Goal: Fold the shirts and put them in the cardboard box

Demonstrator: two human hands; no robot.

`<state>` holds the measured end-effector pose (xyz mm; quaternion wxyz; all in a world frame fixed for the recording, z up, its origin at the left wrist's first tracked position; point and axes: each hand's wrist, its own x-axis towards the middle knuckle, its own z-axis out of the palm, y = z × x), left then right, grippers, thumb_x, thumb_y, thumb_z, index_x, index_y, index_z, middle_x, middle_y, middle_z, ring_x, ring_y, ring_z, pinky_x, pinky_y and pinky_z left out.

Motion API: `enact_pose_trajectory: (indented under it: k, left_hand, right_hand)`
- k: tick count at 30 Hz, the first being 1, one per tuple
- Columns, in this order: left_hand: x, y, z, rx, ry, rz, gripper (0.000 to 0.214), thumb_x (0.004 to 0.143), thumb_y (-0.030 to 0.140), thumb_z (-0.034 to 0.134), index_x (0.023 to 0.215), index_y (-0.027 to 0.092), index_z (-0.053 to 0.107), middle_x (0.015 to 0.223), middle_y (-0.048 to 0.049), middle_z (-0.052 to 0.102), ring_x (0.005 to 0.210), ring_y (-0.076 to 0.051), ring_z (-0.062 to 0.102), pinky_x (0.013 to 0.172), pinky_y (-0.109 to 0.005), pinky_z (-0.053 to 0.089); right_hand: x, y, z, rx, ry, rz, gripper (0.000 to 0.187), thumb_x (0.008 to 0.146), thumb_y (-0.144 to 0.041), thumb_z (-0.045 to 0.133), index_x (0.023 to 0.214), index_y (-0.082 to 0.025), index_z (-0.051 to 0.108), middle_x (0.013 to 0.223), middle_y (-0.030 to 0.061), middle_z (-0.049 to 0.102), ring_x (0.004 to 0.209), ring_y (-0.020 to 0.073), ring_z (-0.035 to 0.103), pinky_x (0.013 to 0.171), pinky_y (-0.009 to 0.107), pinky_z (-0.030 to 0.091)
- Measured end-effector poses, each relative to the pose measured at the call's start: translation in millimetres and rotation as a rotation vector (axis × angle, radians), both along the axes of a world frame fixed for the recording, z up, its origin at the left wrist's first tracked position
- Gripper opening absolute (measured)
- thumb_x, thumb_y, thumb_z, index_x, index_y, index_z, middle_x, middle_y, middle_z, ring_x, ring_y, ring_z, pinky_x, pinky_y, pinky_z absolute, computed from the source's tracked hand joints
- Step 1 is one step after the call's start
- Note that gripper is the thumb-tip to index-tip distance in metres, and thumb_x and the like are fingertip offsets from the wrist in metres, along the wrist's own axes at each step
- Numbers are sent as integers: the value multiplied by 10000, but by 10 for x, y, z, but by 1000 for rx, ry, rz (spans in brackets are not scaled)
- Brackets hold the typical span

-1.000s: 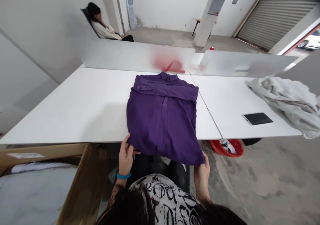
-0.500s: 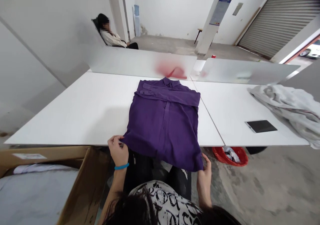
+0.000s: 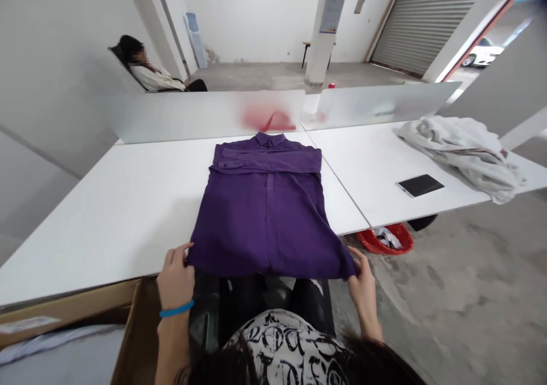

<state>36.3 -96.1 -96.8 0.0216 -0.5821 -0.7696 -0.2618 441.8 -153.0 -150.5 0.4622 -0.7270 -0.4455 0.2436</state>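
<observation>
At the near edge of the white table [image 3: 141, 214], L hand [image 3: 174, 282] & R hand [image 3: 362, 282] are set wide apart, each pinching one bottom corner of a purple button-up shirt [image 3: 239, 220], so the hem [image 3: 231, 271] is stretched btwn them. Shirt lies front up, collar [image 3: 270, 140] toward the far edge, sleeves [image 3: 265, 162] laid across the chest; its lowest part hangs past the near edge, w/o support except the hands.

Risk, as I judge: if one pinch slips, that corner would drop & crease; if both hands pull too strongly, the shirt could slide over the edge & the sleeves lose their place.

Containers: below the near edge, at L, a cardboard box [image 3: 139, 328] holds pale cloth [image 3: 77, 353], exact kind can't tell. Below the table, R of the shirt, a red bin [image 3: 388, 252] has crumpled white stuff [image 3: 388, 237], contents unclear.

Farther R, a touchscreen device [image 3: 422, 185] lies close to the near edge; beside it, a grey-white cloth heap [image 3: 465, 146] hangs slightly over that edge.
</observation>
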Motion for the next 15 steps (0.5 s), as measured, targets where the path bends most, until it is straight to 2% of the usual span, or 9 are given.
enact_pose_trajectory:
  k: [4, 8, 11, 15]
  left_hand:
    - [-214, -203, -55, 105, 105, -1, 304, 775, 120, 447, 1003, 214, 625, 858, -26, 560, 769, -166, 562, 611, -258, 397]
    - [-343, -324, -120, 137, 62, -22, 290, 751, 153, 426, 953, 214, 625, 856, -31, 557, 760, -174, 572, 671, -279, 439]
    - [-378, -358, -173, 127, -29, -28, 309, 702, 196, 411, 936, 203, 613, 869, -45, 566, 728, -184, 574, 729, -315, 465]
    - [-442, -393, -308, -58, -267, 40, 347, 670, 343, 452, 962, 206, 582, 894, -62, 616, 769, -228, 608, 761, -364, 486]
  right_hand:
    - [171, -101, 40, 9, -366, -142, 469, 716, -226, 422, 1160, -183, 567, 805, 59, 668, 659, 190, 624, 593, 263, 441]
    - [369, -158, -43, 26, -615, -92, 437, 713, -201, 407, 1093, -194, 623, 888, 84, 706, 717, 228, 658, 627, 293, 461]
    - [480, -170, -123, 56, -683, 3, 441, 716, -175, 401, 1086, -199, 639, 925, 84, 711, 729, 224, 661, 670, 306, 482]
    - [530, -175, -226, 17, -599, 65, 491, 696, -153, 399, 1130, -211, 621, 964, 68, 707, 766, 211, 664, 686, 297, 501]
